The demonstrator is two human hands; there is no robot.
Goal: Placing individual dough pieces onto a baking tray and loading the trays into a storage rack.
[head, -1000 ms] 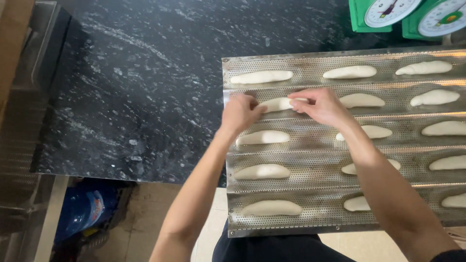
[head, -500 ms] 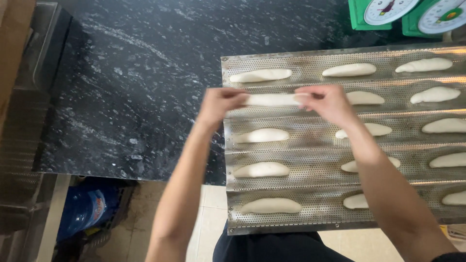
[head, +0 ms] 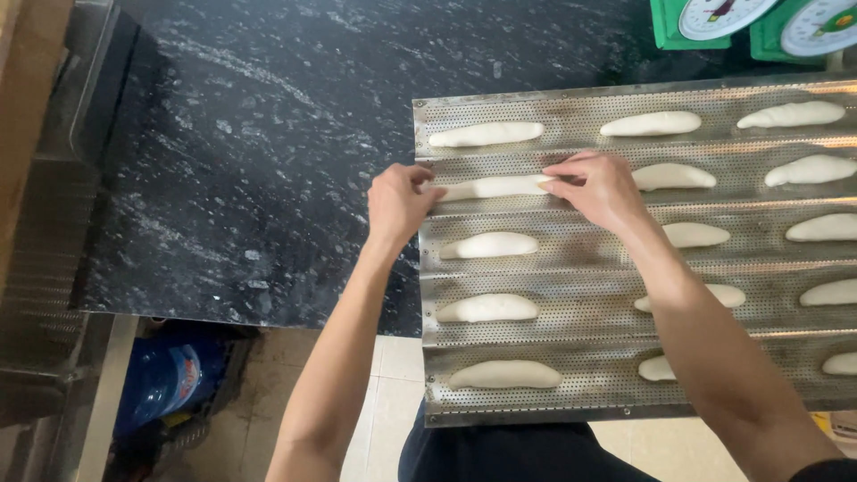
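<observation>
We pinch a dough piece at both ends, left hand and right hand closed on it, in the tray's second groove (other grooves already hold shaped pieces).

Dough piece lower now (back in its groove)

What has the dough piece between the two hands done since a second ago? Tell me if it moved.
Cannot tell. The dough piece lies in the same second channel of the perforated tray, pinched by the left hand and right hand; it looks stretched longer.
</observation>
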